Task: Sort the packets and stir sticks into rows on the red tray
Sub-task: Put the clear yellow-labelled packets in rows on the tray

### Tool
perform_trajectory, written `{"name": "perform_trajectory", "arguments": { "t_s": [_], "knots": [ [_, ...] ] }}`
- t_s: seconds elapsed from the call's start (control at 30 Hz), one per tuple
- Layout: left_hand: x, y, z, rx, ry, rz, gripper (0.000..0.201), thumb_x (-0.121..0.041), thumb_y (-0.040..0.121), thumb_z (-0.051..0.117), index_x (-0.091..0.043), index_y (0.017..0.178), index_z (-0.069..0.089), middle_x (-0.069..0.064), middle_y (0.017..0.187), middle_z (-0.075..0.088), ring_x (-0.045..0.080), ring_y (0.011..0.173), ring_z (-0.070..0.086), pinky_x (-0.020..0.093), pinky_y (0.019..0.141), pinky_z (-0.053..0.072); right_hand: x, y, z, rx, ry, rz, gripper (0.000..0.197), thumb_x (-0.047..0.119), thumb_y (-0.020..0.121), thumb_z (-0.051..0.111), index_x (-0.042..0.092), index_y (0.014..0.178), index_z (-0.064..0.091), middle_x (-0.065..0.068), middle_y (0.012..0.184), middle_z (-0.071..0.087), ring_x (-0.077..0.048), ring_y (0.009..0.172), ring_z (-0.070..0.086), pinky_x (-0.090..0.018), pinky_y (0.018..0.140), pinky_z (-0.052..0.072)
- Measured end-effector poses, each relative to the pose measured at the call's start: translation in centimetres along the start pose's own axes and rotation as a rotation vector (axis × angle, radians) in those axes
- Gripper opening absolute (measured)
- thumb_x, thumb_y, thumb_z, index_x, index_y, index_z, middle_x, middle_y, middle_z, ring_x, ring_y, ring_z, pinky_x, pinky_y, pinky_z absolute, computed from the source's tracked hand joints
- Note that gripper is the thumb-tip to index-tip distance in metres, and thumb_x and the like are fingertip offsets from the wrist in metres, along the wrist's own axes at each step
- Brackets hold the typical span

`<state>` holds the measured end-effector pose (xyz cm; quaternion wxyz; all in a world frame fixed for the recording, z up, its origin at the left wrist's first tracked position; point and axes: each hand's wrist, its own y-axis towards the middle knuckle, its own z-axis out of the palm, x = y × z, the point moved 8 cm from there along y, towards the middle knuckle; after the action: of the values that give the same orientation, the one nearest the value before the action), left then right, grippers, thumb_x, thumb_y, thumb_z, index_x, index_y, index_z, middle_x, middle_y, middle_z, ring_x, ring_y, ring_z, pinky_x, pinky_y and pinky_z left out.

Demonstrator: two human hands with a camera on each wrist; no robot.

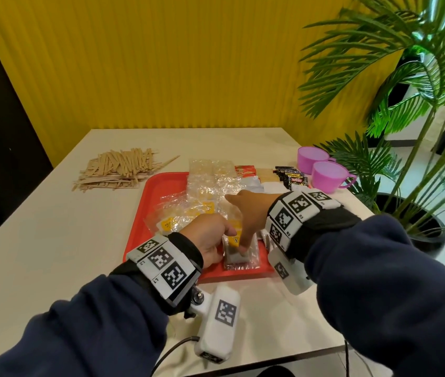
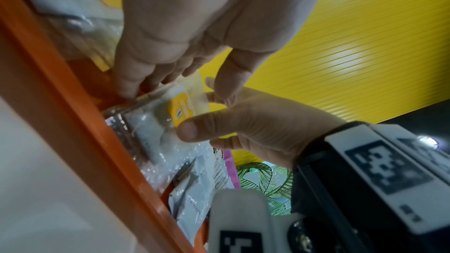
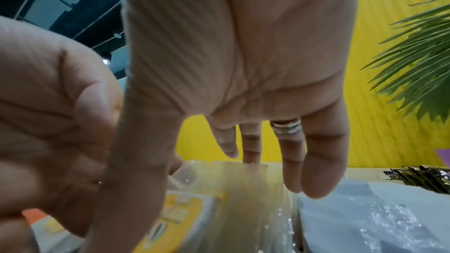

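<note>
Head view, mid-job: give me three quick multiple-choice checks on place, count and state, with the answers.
1. Where is the pile of stir sticks?
A. on the red tray
B. on the table left of the tray
C. in a cup

2. How many purple cups?
A. one
B. two
C. four

3. What is the left hand doing?
A. pinching a clear tea-bag packet
B. resting flat on the table
C. gripping a cup

Answers: B, the sticks lie on the table beside the red tray; B, two cups stand at the right; A, thumb and fingers close on the packet.
</note>
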<state>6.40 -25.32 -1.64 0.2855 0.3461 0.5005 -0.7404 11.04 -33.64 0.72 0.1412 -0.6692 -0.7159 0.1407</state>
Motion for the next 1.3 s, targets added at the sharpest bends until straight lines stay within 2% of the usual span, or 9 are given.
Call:
{"name": "perform_trajectory", "arguments": {
  "t_s": [0.27,0.37,0.53,0.7,0.77,0.9,0.97,1.07,1.3],
  "knots": [
    [0.2,-0.1,0.2,0.021,0.05,-0.008,0.057,0.012,0.086,0.035,-0.011,0.138,0.032,0.013,0.084,0.05,0.019,0.062,0.051,0.029,0.048,0.049,-1.1,0.0,-0.2,-0.047,0.028,0.022,0.113,0.039,0.064,0.082,0.019,0.149,0.011,-0.006,0.154,0.012,-0.028,0.139,0.025,-0.046,0.108,0.035],
    [0.4,0.2,-0.1,0.003,0.114,-0.009,0.063,0.014,0.081,0.038,-0.015,0.138,0.036,0.016,0.107,0.054,0.017,0.066,0.051,0.031,0.06,0.045,-0.7,0.5,-0.5,-0.074,0.028,0.004,0.118,0.039,0.065,0.081,0.02,0.15,0.001,-0.008,0.155,0.01,-0.03,0.14,0.022,-0.045,0.109,0.032],
    [0.3,-0.4,0.1,0.019,0.097,-0.019,0.069,0.011,0.087,0.035,-0.023,0.146,0.024,0.015,0.099,0.05,0.019,0.061,0.054,0.022,0.037,0.045,0.3,0.9,0.1,-0.057,-0.101,-0.023,0.127,0.044,0.06,0.083,0.019,0.15,-0.003,-0.011,0.151,0.021,-0.032,0.139,0.02,-0.047,0.11,0.026],
    [0.1,-0.3,0.2,-0.007,0.021,-0.003,0.064,0.013,0.088,0.033,-0.013,0.145,0.026,0.015,0.148,0.026,0.023,0.066,0.055,0.02,0.031,0.041,0.0,0.4,0.4,-0.034,-0.086,-0.01,0.124,0.044,0.057,0.084,0.021,0.149,0.004,-0.01,0.146,0.026,-0.032,0.133,0.031,-0.045,0.102,0.037],
    [0.4,0.4,0.0,-0.031,0.032,-0.013,0.059,0.011,0.087,0.036,-0.009,0.141,0.032,0.014,0.148,0.029,0.029,0.095,0.056,0.028,0.041,0.047,-0.6,0.1,0.5,-0.029,-0.061,0.019,0.126,0.048,0.054,0.085,0.021,0.149,0.005,-0.009,0.147,0.023,-0.033,0.133,0.031,-0.048,0.103,0.037],
    [0.2,1.8,-0.9,-0.095,0.108,-0.006,0.043,0.01,0.083,0.042,-0.004,0.124,0.048,0.021,0.151,0.025,0.036,0.139,0.024,0.043,0.099,0.039,-1.0,-0.5,1.6,0.012,0.001,0.058,0.13,0.048,0.054,0.084,0.024,0.149,-0.002,-0.009,0.15,0.019,-0.033,0.133,0.033,-0.048,0.1,0.039],
    [0.2,1.5,-0.8,-0.101,0.102,-0.043,0.022,0.01,0.083,0.042,-0.006,0.092,0.053,0.022,0.143,0.036,0.038,0.133,0.033,0.045,0.102,0.037,-0.6,-0.7,2.8,0.03,0.03,0.047,0.136,0.044,0.053,0.086,0.026,0.148,-0.009,-0.011,0.153,0.012,-0.034,0.135,0.03,-0.049,0.102,0.039],
    [0.3,2.1,-0.6,-0.088,0.055,-0.044,0.028,0.013,0.084,0.037,-0.011,0.069,0.041,0.012,0.089,0.045,0.03,0.087,0.05,0.042,0.084,0.045,-0.1,-0.6,3.7,0.025,0.028,0.047,0.14,0.042,0.052,0.088,0.026,0.147,-0.013,-0.015,0.153,0.005,-0.038,0.134,0.03,-0.05,0.101,0.04],
    [-0.7,1.2,-0.1,-0.116,0.045,0.019,0.036,0.012,0.087,0.032,-0.002,0.116,0.047,0.017,0.127,0.044,0.021,0.057,0.045,0.025,0.039,0.047,0.2,0.4,2.9,-0.144,-0.004,0.103,0.116,0.016,0.065,0.082,0.018,0.148,0.003,-0.022,0.143,0.022,-0.039,0.12,0.047,-0.041,0.092,0.048]
  ]
}}
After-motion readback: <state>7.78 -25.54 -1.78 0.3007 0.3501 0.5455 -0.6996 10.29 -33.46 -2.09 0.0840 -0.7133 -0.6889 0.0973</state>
